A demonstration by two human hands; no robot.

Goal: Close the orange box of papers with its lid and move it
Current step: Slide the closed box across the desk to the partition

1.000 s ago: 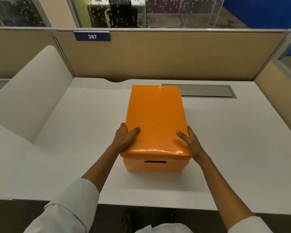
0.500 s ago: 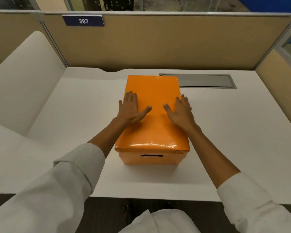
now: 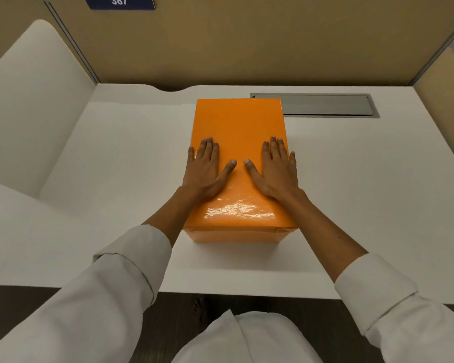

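Your left hand point(image 3: 207, 169) and right hand point(image 3: 275, 170) lie flat, gripping nothing, on the glossy lid point(image 3: 239, 127); the box point(image 3: 236, 235) is probably heavy, so grip its sides.

My left hand point(image 3: 207, 171) and right hand point(image 3: 274, 171) lie flat, fingers spread, on the glossy lid point(image 3: 239, 132) of the orange box point(image 3: 233, 235); the lid sits fully down; the box stands on the white worktop point(image 3: 364, 192), just beside a grey recessed panel point(image 3: 325, 104); a sign reading 387 point(image 3: 119, 1) hangs on the tan partition point(image 3: 247, 43).
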